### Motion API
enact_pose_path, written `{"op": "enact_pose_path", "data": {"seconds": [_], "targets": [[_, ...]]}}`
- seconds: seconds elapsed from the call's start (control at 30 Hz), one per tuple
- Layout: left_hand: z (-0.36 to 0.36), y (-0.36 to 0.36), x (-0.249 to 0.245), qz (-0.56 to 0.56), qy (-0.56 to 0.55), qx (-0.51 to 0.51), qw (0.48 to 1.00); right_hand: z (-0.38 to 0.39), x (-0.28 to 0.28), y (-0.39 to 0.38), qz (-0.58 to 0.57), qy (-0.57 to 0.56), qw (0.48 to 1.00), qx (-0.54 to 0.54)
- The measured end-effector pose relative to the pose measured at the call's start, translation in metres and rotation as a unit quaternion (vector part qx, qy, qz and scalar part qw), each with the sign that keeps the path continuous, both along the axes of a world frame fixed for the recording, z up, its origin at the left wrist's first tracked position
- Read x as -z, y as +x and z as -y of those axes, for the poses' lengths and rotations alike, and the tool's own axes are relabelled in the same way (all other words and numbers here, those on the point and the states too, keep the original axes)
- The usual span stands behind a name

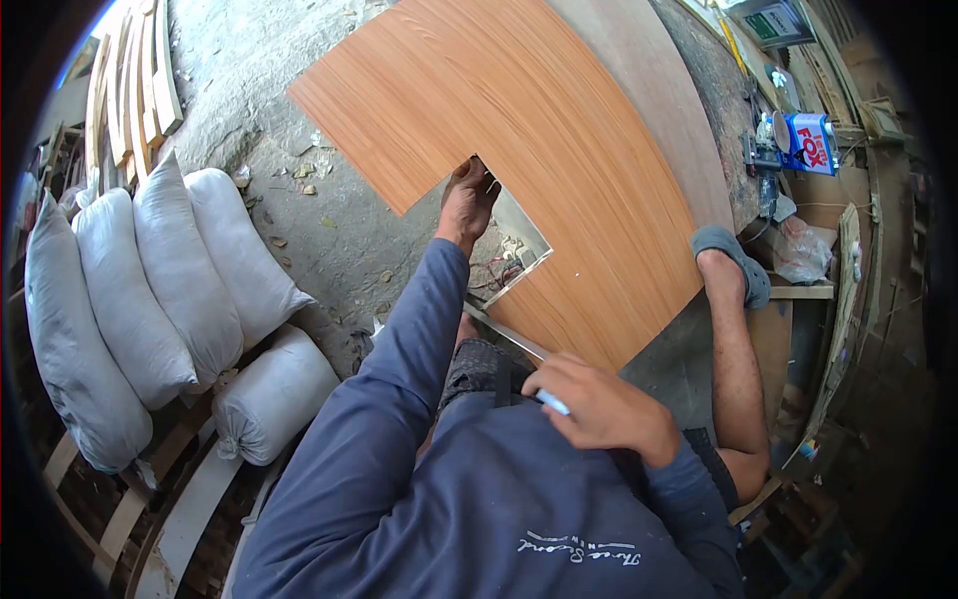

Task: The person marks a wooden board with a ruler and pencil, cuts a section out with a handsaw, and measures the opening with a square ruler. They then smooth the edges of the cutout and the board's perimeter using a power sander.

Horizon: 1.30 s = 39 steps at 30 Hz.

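Note:
A large orange-brown wood-grain board (559,150) with a rectangular notch cut into its near side lies before me. My left hand (469,205) reaches into the notch and is closed at its inner corner, gripping the board's cut edge, with fingertips partly hidden under it. My right hand (606,407) is closed around the pale-blue handle of a long, narrow metal hand tool (515,335). Its flat blade points up and left, and its far end lies close by the notch's lower cut edge. The blade's working face cannot be made out.
Stuffed white sacks (165,270) stand at left, near long wooden strips (135,80). A paler sheet (649,90) lies beneath the board. My sandalled foot (733,265) is by the board's right edge. Beyond are a blue-and-white tin (810,143) and a plastic bag (801,250).

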<state>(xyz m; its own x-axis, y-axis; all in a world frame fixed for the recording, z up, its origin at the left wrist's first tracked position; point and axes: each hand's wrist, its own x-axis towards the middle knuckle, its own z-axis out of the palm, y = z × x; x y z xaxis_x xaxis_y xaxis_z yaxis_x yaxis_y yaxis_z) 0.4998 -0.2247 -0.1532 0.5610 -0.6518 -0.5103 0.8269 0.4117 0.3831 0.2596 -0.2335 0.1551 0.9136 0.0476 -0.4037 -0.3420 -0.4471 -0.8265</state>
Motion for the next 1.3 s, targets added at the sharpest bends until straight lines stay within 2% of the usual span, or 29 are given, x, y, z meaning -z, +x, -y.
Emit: {"op": "enact_pose_path", "data": {"seconds": [0.03, 0.07, 0.1, 0.13, 0.2, 0.3, 0.33, 0.43, 0.47, 0.57, 0.67, 0.77, 0.8, 0.9, 0.97, 1.0, 1.03, 1.07, 1.1, 1.17, 1.23, 1.27, 1.3], "targets": [[-0.001, 0.004, -0.006, 0.038, -0.012, 0.008, 0.999, 0.003, -0.003, -0.006, -0.024, 0.01, 0.999, 0.027], [-0.002, 0.006, 0.004, 0.025, -0.001, -0.002, 1.0, 0.007, -0.004, -0.011, 0.003, -0.014, 0.998, 0.054], [-0.006, 0.004, 0.005, 0.015, -0.004, 0.008, 1.0, 0.009, -0.006, -0.016, -0.032, 0.01, 0.991, 0.128], [-0.009, 0.001, -0.015, 0.005, -0.007, 0.015, 1.0, 0.011, -0.008, -0.021, -0.066, 0.033, 0.977, 0.2], [-0.015, 0.0, -0.038, -0.028, -0.044, 0.012, 0.999, 0.015, -0.001, -0.033, -0.114, 0.097, 0.923, 0.354], [-0.019, -0.005, -0.026, 0.035, 0.062, -0.074, 0.995, 0.031, 0.016, -0.059, -0.146, 0.274, 0.804, 0.508], [-0.023, -0.007, -0.021, 0.092, 0.138, -0.083, 0.983, 0.034, 0.018, -0.064, -0.144, 0.318, 0.766, 0.54], [-0.053, -0.011, 0.003, 0.167, 0.214, -0.135, 0.953, 0.038, 0.042, -0.085, -0.126, 0.392, 0.689, 0.596], [-0.07, -0.012, 0.009, 0.179, 0.242, -0.153, 0.941, 0.037, 0.045, -0.087, -0.128, 0.397, 0.685, 0.597], [-0.137, -0.005, 0.027, 0.276, 0.343, -0.145, 0.886, 0.034, 0.054, -0.09, -0.14, 0.408, 0.687, 0.585], [-0.163, 0.003, -0.022, 0.461, 0.485, -0.111, 0.734, 0.025, 0.053, -0.08, -0.162, 0.426, 0.689, 0.563], [-0.153, 0.023, -0.084, 0.677, 0.525, -0.005, 0.517, 0.015, 0.059, -0.073, -0.205, 0.415, 0.727, 0.507], [-0.15, 0.029, -0.085, 0.683, 0.505, 0.018, 0.527, 0.013, 0.064, -0.075, -0.203, 0.43, 0.737, 0.48], [-0.16, 0.044, -0.068, 0.77, 0.476, 0.071, 0.418, 0.008, 0.075, -0.085, -0.19, 0.413, 0.806, 0.379], [-0.164, 0.046, -0.06, 0.768, 0.506, 0.112, 0.376, 0.015, 0.067, -0.089, -0.147, 0.252, 0.935, 0.202], [-0.164, 0.046, -0.061, 0.782, 0.49, 0.078, 0.376, 0.016, 0.072, -0.092, -0.149, 0.235, 0.952, 0.128], [-0.162, 0.047, -0.066, 0.788, 0.481, 0.058, 0.38, 0.013, 0.082, -0.095, -0.066, 0.189, 0.978, 0.055], [-0.16, 0.046, -0.076, 0.785, 0.472, 0.052, 0.397, 0.012, 0.093, -0.096, -0.109, 0.223, 0.968, 0.021], [-0.158, 0.042, -0.088, 0.773, 0.475, 0.052, 0.417, 0.011, 0.085, -0.086, -0.186, 0.232, 0.955, 0.008], [-0.159, 0.037, -0.095, 0.732, 0.478, 0.092, 0.476, 0.013, 0.079, -0.067, -0.196, 0.295, 0.935, 0.018], [-0.163, 0.031, -0.098, 0.73, 0.469, 0.083, 0.49, 0.02, 0.074, -0.047, -0.219, 0.346, 0.912, 0.019], [-0.165, 0.033, -0.099, 0.728, 0.464, 0.083, 0.498, 0.023, 0.071, -0.035, -0.201, 0.314, 0.928, -0.006], [-0.166, 0.034, -0.098, 0.695, 0.453, 0.054, 0.556, 0.029, 0.062, -0.022, -0.131, 0.248, 0.959, -0.03]]}}
